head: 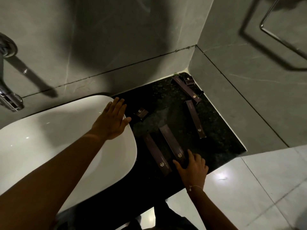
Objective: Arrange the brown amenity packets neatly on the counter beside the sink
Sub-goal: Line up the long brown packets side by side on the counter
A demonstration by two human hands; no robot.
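Observation:
Several brown amenity packets lie scattered on the dark speckled counter (221, 143). Two long ones lie side by side near the front: one (157, 154) on the left, one (172, 142) on the right. My right hand (192, 168) pinches the near end of the right one between thumb and fingers. Another long packet (195, 118) lies further right, and a fourth (186, 88) slants toward the back corner. A small box (189, 80) sits in that corner, another small box (141, 112) near the sink. My left hand (112, 120) rests flat on the sink rim, fingers straight.
The white sink basin (49, 138) fills the left side, with a chrome tap (6, 90) on the grey wall above it. Grey walls close the counter at the back and right. A metal towel ring (265, 30) hangs on the right wall. Pale floor tiles (257, 188) lie below.

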